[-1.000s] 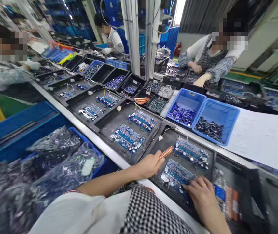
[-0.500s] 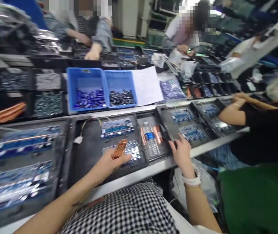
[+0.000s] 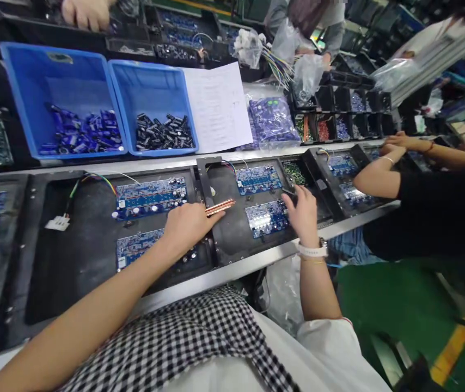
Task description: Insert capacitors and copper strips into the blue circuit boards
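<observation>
A thin bundle of copper-coloured strips (image 3: 221, 207) sticks out to the right from my left hand (image 3: 187, 226), which is closed around it. That hand is above the right part of a black tray, over a blue circuit board (image 3: 151, 196) and a lower circuit board (image 3: 134, 247) that my wrist partly covers. My right hand (image 3: 304, 212) has its thumb and fingers apart, with nothing visible in it. It reaches over the neighbouring black tray (image 3: 230, 237), at the right end of its lower circuit board (image 3: 263, 219). An upper circuit board (image 3: 258, 179) lies behind.
Behind the trays stand a blue bin (image 3: 65, 71) of purple-blue capacitors and a blue bin (image 3: 146, 81) of black ones. A paper sheet (image 3: 218, 106) and a bag of purple parts (image 3: 272, 120) lie beside them. A co-worker's arm (image 3: 379, 169) is at the right.
The view has shifted, and the tray section with the water bottle is out of sight. My left hand still holds the copper-coloured strips, now pointing right. My right hand is over a different tray.
</observation>
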Motion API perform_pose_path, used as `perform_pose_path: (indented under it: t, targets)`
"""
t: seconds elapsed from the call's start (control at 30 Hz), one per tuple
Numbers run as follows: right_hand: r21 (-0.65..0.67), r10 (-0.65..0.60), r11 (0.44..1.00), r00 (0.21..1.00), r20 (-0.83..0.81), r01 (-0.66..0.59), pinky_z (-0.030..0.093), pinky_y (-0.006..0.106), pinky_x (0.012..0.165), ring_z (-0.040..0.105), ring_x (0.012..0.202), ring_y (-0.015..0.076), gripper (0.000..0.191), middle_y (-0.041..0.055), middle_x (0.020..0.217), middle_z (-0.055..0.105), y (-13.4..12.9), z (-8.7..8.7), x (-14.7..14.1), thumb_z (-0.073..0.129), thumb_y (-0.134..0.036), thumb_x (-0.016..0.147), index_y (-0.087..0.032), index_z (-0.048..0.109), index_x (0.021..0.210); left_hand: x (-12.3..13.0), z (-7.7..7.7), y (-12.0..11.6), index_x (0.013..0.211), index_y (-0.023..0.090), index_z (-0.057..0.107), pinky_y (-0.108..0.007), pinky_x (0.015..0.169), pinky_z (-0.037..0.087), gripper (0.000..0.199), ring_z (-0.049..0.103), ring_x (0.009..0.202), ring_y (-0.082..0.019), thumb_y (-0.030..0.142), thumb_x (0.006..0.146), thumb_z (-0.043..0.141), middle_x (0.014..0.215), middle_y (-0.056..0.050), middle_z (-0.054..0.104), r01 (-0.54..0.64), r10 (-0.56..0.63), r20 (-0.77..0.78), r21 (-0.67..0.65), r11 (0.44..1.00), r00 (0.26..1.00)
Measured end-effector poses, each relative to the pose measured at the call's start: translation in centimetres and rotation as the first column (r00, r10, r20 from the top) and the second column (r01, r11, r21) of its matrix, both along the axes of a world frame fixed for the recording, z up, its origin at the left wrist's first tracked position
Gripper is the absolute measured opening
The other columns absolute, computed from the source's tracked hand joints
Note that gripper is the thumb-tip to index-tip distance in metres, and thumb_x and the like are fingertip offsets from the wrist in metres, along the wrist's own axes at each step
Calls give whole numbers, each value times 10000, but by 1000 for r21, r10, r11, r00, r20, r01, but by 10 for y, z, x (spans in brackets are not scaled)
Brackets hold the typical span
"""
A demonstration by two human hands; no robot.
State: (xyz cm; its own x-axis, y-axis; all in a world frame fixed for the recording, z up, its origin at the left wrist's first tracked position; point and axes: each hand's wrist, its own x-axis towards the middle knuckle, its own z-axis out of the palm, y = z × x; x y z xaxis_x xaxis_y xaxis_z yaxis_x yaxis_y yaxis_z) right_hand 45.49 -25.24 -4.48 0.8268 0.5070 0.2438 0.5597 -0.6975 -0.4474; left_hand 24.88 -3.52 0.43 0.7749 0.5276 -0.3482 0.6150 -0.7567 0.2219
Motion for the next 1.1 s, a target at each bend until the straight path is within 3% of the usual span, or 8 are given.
perform_pose_path:
  t: [0.1,0.27,0.37,0.47,0.57,0.67,0.9,1.1]
  targets:
    - [6,-69,997,964,-255,73,410,486,1011,591,1156,347,630,222,1218,662,-20,-16,44,564,-595,851,-90,647,1218,2,-3,-1,830,104,751,-412,648,504,689,695,783,-399,683,863,380,800,-204,721,-31,31,-21,4,1000,999]
    - [85,5,996,926,-378,30,503,406,884,675,983,293,653,155,1067,740,-29,-24,58,550,-661,812,-85,723,1066,7,-3,-8,841,121,763,-392,658,509,507,704,790,-372,529,843,462,781,-187,726,-58,58,10,10,998,998]
    - [126,-15,990,922,-387,69,501,427,906,672,999,298,681,164,1110,727,-33,-4,57,588,-658,788,-74,708,1116,4,5,-11,906,135,757,-371,674,507,501,707,797,-340,534,842,460,811,-158,736,-78,78,37,23,997,996]
    - [111,-20,992,930,-367,65,492,431,935,667,1018,294,671,140,1124,726,-36,34,47,616,-655,775,-115,693,1165,-11,22,-8,906,151,747,-364,682,495,513,703,788,-324,561,848,444,804,-134,735,-102,97,76,58,993,992]
    - [70,52,997,919,-391,-26,530,402,872,677,998,278,626,104,1136,724,-29,71,18,614,-645,795,-188,662,1219,-46,42,6,863,178,736,-356,657,460,498,690,753,-325,589,836,457,755,-110,723,-159,144,119,132,978,982]
    - [99,166,986,894,-416,-137,539,418,880,674,1025,284,617,103,1189,702,-4,83,-31,590,-644,821,-218,615,1266,-97,56,30,837,186,715,-329,597,389,488,669,715,-322,601,835,458,720,-104,700,-247,230,97,242,938,968]
    - [177,359,933,848,-389,-314,438,487,1049,551,1263,311,639,167,1354,594,79,31,-150,417,-635,922,-171,540,1344,-213,65,86,857,175,639,-248,551,224,482,589,666,-257,579,908,382,686,-80,618,-273,330,-73,412,869,941]
    - [155,377,926,813,-445,-344,424,483,1062,534,1288,305,638,177,1401,550,110,15,-185,362,-594,960,-144,479,1398,-249,55,106,883,196,600,-234,576,211,466,538,647,-221,580,937,343,665,-44,563,-267,315,-65,388,882,947]
